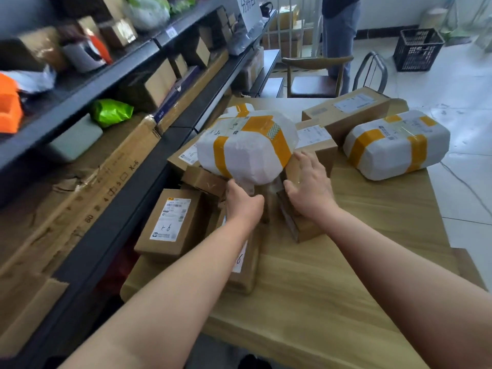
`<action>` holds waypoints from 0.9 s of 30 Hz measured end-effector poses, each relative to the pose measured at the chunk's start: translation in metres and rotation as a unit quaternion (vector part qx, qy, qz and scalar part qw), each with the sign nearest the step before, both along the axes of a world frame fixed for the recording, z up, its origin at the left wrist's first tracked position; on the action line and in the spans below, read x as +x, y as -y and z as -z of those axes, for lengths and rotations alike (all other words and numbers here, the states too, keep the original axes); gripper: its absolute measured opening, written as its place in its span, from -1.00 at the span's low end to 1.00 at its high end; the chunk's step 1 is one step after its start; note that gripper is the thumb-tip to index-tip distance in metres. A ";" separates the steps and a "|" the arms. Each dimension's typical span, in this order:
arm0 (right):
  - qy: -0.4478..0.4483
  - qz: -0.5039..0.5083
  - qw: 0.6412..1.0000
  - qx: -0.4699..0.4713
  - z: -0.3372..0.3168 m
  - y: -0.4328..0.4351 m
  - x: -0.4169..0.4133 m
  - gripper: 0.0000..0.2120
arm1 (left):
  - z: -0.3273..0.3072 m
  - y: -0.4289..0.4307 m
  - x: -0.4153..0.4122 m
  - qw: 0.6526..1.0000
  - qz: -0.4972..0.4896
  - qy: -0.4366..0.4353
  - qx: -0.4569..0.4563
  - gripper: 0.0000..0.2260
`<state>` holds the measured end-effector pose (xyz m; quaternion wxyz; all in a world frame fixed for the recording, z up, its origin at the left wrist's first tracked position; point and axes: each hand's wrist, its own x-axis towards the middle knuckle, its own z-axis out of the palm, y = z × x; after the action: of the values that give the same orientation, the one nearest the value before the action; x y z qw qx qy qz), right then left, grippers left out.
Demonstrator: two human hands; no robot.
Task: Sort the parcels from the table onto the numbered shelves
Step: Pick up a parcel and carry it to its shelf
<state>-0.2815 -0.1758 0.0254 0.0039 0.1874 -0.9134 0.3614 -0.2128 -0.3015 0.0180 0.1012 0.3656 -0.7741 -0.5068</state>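
A white plastic-wrapped parcel (246, 145) banded with yellow tape is tilted up over the pile at the table's left. My left hand (243, 201) grips its near lower end. My right hand (308, 187) hovers with fingers spread just right of that parcel, above a small brown box (300, 225). A labelled brown box (170, 222) marked with a handwritten number lies at the left edge. A second white taped parcel (396, 143) and a long brown box (348, 109) lie at the far right of the wooden table (346, 288).
Dark metal shelves (111, 145) full of cardboard boxes, a green bag (111, 111) and orange items run along the left. A chair (316, 75), a standing person (339, 35) and a black crate (416, 49) are beyond the table.
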 end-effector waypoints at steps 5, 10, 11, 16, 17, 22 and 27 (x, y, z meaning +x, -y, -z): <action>0.008 -0.019 1.000 -0.017 -0.009 0.039 -0.004 -0.34 | -0.008 0.052 -0.006 0.997 -0.047 -0.044 -0.045 -0.47; 0.020 0.023 0.999 -0.039 -0.014 0.061 -0.009 -0.30 | -0.016 0.097 -0.024 0.990 -0.049 -0.068 -0.115 -0.51; 0.023 0.034 0.998 -0.046 -0.012 0.065 -0.009 -0.28 | -0.018 0.106 -0.030 0.988 -0.046 -0.071 -0.127 -0.53; 0.062 0.067 0.993 -0.068 -0.003 0.082 -0.017 -0.19 | -0.019 0.140 -0.067 0.991 -0.026 -0.034 -0.124 -0.56; 0.066 0.077 0.992 -0.073 -0.004 0.084 -0.024 -0.20 | -0.018 0.146 -0.075 0.992 -0.023 -0.022 -0.121 -0.54; 0.070 0.116 0.984 -0.116 -0.014 0.091 -0.067 -0.24 | -0.010 0.168 -0.102 0.997 -0.010 0.010 -0.079 -0.41; 0.078 0.133 0.974 -0.166 -0.013 0.107 -0.069 -0.29 | 0.001 0.180 -0.109 1.000 -0.001 0.009 -0.008 -0.45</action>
<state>-0.3508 -0.2832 0.0381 0.0120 0.0319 -0.8552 0.5173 -0.3219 -0.4819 0.0167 0.0972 0.3699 -0.7789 -0.4971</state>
